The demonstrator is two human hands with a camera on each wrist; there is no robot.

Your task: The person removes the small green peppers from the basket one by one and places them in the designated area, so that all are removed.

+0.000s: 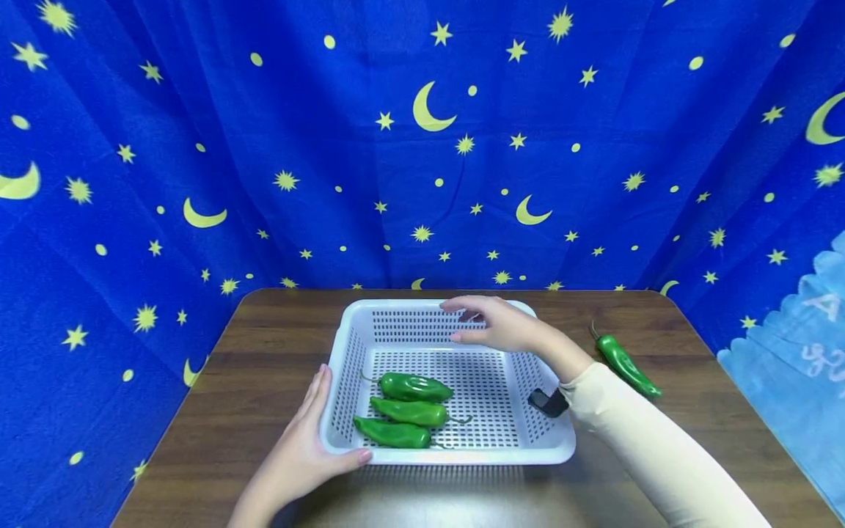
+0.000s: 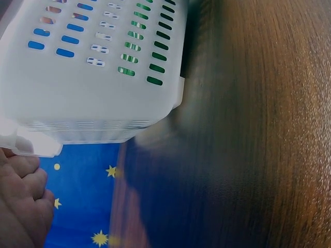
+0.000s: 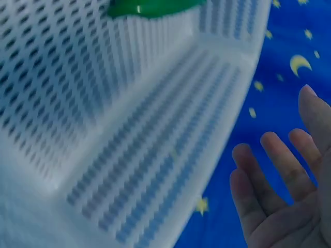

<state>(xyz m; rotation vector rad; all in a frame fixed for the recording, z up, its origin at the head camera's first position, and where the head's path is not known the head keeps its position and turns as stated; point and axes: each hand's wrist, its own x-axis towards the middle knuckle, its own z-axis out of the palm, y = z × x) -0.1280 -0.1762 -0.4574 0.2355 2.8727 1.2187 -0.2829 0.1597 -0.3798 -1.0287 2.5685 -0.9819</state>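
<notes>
A white perforated plastic basket (image 1: 455, 456) stands on the wooden table. Three green chili peppers (image 1: 414, 386) lie side by side in its left half, their thin stems pointing different ways. My left hand (image 1: 306, 440) holds the basket's front left corner, thumb on the front rim and fingers along the left side. In the left wrist view, part of that hand (image 2: 23, 196) shows at the rim. Over the back right of the basket hovers my right hand (image 1: 498, 323), fingers spread and loosely bent. Nothing is in its palm in the right wrist view.
Another green chili pepper (image 1: 627, 367) lies on the wooden table (image 1: 284, 345) to the right of the basket, beyond the right sleeve. A blue star-and-moon curtain (image 1: 370, 169) surrounds the back and sides. Light blue cloth (image 1: 802, 352) hangs at the right.
</notes>
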